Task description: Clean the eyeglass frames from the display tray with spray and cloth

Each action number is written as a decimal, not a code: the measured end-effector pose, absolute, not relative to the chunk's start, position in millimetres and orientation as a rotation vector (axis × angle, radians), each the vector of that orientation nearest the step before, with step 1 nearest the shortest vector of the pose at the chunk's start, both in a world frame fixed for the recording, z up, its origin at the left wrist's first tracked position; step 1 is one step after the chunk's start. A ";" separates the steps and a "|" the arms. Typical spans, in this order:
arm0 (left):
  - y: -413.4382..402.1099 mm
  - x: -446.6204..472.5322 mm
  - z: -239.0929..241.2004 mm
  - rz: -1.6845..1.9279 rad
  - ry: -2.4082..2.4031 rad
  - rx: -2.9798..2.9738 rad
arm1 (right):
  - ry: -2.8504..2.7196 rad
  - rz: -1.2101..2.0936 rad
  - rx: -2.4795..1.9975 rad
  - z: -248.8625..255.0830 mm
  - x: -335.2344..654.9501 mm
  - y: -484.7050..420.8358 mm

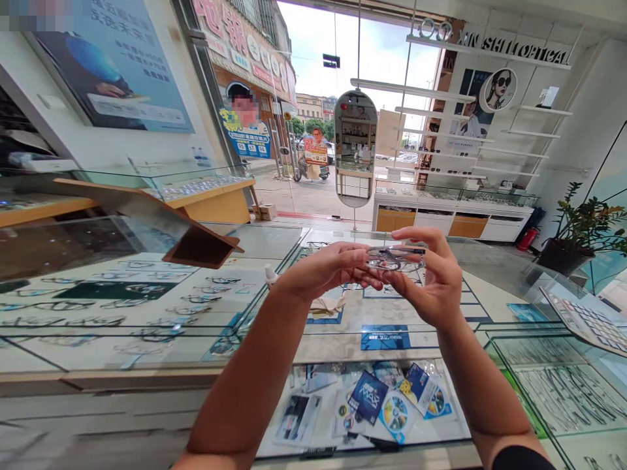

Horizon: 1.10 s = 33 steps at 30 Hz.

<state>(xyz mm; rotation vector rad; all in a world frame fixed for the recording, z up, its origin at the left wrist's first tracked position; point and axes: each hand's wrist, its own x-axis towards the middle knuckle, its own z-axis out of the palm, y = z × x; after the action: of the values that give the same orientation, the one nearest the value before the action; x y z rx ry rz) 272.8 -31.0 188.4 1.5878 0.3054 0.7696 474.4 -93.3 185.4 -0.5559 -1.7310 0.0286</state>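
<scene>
A pair of eyeglasses [394, 256] with clear lenses and a thin frame is held up over the glass counter between my two hands. My left hand [336, 266] pinches it at the left end, thumb on top and fingers beneath. At the right end my right hand [434, 281] grips it, with the thumb below and the forefinger raised above. Below my left hand a beige cloth [327, 305] lies crumpled on the counter. To its left stands a small white bottle [270, 275]. A blue printed card [385, 337] lies nearer to me.
Glass display cases with rows of eyeglasses [200, 299] spread to the left. A brown stand [200, 245] rises there. Leaflets [368, 397] lie under the near counter. An oval mirror [356, 150] is beyond my hands. On the right are a lens chart [590, 320] and a potted plant [568, 241].
</scene>
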 end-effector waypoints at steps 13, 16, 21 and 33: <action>-15.1 285.8 177.0 0.574 0.384 1.535 | -1.821 0.497 -0.537 187.8 487.9 -71.7; -6.6 299.3 168.3 0.472 0.377 1.485 | -1.865 0.663 -0.505 190.2 498.2 -59.9; 9.8 327.3 156.8 0.376 0.410 1.328 | -1.824 0.792 -0.567 188.2 514.6 -38.1; -86.5 289.1 52.0 0.388 0.810 2.019 | -2.069 -0.195 -2.077 166.4 634.2 91.5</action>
<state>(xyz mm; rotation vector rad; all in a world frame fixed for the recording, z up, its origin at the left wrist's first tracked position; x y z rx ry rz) 289.1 -86.5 52.0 2.0189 0.8095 0.3879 634.2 91.5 166.4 -2.0770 -2.0688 -0.1948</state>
